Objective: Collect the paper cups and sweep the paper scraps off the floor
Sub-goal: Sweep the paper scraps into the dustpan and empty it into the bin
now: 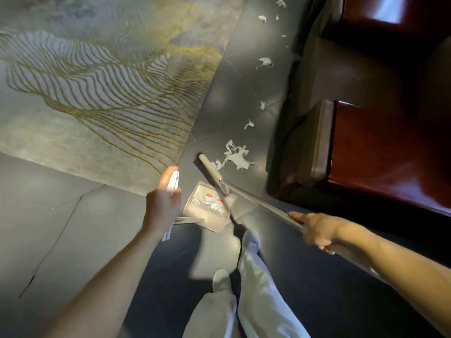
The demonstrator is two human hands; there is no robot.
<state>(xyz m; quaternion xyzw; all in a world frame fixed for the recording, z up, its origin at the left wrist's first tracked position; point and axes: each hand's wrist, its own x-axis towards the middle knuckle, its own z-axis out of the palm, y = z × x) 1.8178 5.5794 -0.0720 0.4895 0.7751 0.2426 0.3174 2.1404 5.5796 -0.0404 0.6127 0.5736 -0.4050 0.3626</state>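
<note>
- Torn white paper scraps (235, 156) lie clustered on the dark grey tiled floor (231, 93), with smaller bits trailing away beside the red-brown wooden furniture (390, 154)
- The beige, dark-bristled broom head (210, 173) sits just beside that cluster, on the person's side
- A beige plastic dustpan (212, 223) stands near the broom and holds crumpled white pieces with orange-red marks; I cannot tell whether they are cups
- The right hand (314, 228) grips the broom's metal pole (256, 203)
- The left hand (164, 201) is curled round the dustpan's white upright handle (174, 182)
- A grey rug with gold wavy lines (97, 81) lies to the left
</note>
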